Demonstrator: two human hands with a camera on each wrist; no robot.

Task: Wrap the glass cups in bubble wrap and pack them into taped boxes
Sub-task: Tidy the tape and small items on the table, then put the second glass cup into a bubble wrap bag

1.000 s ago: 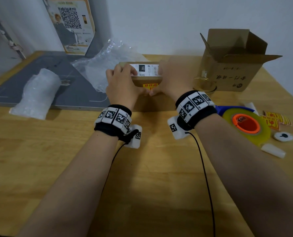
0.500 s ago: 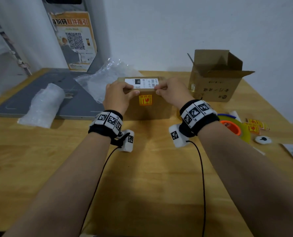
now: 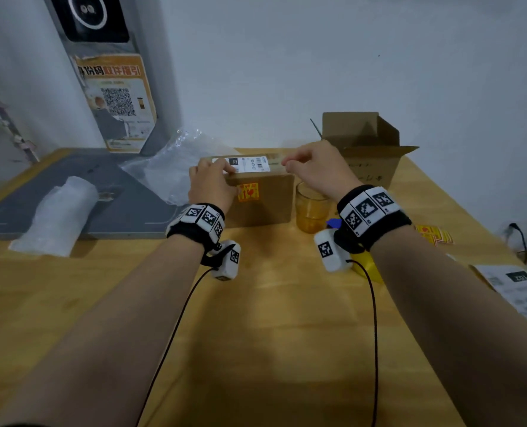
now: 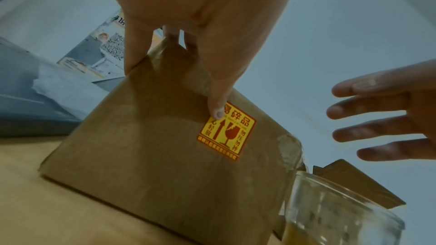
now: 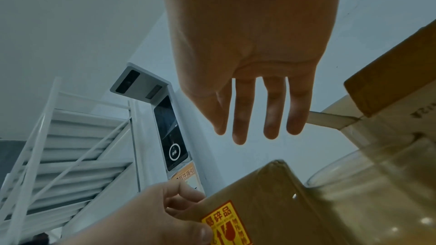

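Note:
A closed, taped cardboard box (image 3: 265, 208) stands at the middle of the table, with a white shipping label (image 3: 251, 164) on top and a yellow fragile sticker (image 4: 226, 129) on its front. My left hand (image 3: 213, 172) grips its top left edge, thumb (image 4: 218, 107) down the front face and fingers curled over the top. My right hand (image 3: 305, 163) hovers just above the box's top right corner, fingers (image 5: 271, 118) straight and holding nothing. An empty glass cup (image 3: 313, 208) stands unwrapped against the box's right side.
An open empty carton (image 3: 370, 149) stands behind the cup. Loose bubble wrap (image 3: 173, 171) and a bubble wrap roll (image 3: 56, 214) lie on a grey mat (image 3: 117, 204) at the left. A yellow tape dispenser (image 3: 368, 271), stickers (image 3: 434, 235) and a label sheet (image 3: 521, 288) lie right.
My right hand has let go of the box's top right edge, lifted and opened. The left hand keeps its hold. The glass cup now shows beside the box.

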